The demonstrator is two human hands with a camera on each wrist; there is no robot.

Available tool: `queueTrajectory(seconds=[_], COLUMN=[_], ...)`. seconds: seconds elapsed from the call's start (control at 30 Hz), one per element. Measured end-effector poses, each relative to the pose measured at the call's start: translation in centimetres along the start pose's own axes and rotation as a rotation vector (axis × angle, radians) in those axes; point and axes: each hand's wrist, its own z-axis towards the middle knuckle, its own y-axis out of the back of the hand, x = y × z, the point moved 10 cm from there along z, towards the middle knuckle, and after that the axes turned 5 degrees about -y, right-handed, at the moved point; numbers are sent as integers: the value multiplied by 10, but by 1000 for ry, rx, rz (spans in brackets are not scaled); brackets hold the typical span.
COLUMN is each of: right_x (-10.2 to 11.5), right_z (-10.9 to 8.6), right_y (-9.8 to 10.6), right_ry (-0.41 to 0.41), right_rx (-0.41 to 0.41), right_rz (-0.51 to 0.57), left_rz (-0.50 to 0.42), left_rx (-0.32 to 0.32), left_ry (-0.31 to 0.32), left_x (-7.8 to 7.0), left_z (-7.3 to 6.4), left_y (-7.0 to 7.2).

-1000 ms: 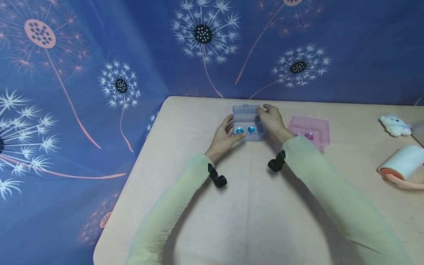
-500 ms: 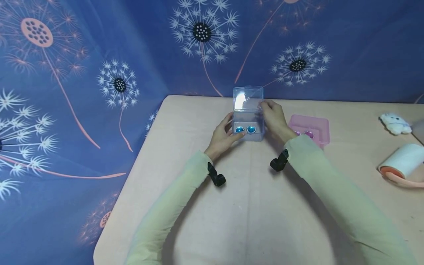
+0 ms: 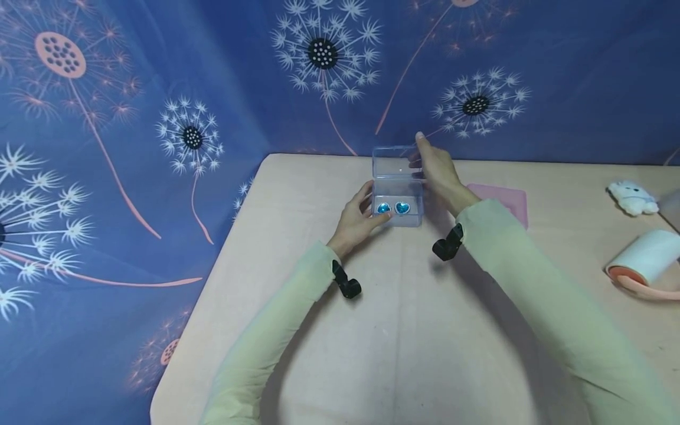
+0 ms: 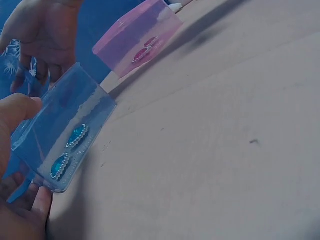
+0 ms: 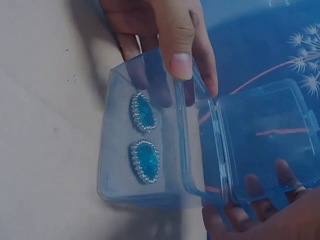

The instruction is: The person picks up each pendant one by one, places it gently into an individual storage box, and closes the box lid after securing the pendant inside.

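Note:
A clear blue plastic box (image 3: 406, 221) stands on the table with its hinged lid (image 3: 390, 162) raised. Inside, side by side, lie two blue heart-shaped gems (image 5: 146, 160) with white beaded edges. My left hand (image 3: 355, 221) grips the box at its left side, the thumb over the rim and the fingers behind and under it. Over on the right, my right hand (image 3: 440, 172) is at the raised lid. Its extended fingers (image 5: 287, 172) lie behind the lid, while the thumb sticks up and does not pinch it.
Right of the blue box is a pink box (image 3: 512, 203), partly covered by my right arm, with pink gems (image 4: 145, 50) in it. Farther right are a small white plush toy (image 3: 632, 198) and a white cylinder (image 3: 645, 255) with an orange end. A blue dandelion-print cloth (image 3: 239, 71) hangs behind.
The lid has swung up and away from the box. My right hand has risen, its thumb has come off the lid, and its fingers have moved behind it. My left hand stays put.

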Motion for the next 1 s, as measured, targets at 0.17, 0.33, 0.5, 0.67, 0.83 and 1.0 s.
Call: queueTrajectory(seconds=[0.17,0.33,0.5,0.67,0.83,1.0], right_x=[3,4,0,-1,-1,-3], right_z=[-2,-3,-5,-11,-19,-24], right_y=[-4,-5,-7,-10,-11,-17], right_ry=[38,97,109,163,278,363], right_rx=[13,39,90,142,194,238], right_rz=[-64,-98,-179,-248,-381,-502], left_rz=[-2,-3,-40,-41,-56,-52], left_rx=[8,29,64,79,81,64], left_ry=[-5,8,32,53,63,46], left_x=[0,0,-13,-25,-15,1], left_z=[0,0,-5,-11,-8,-2], left_y=[0,0,-2,-2,-2,0])
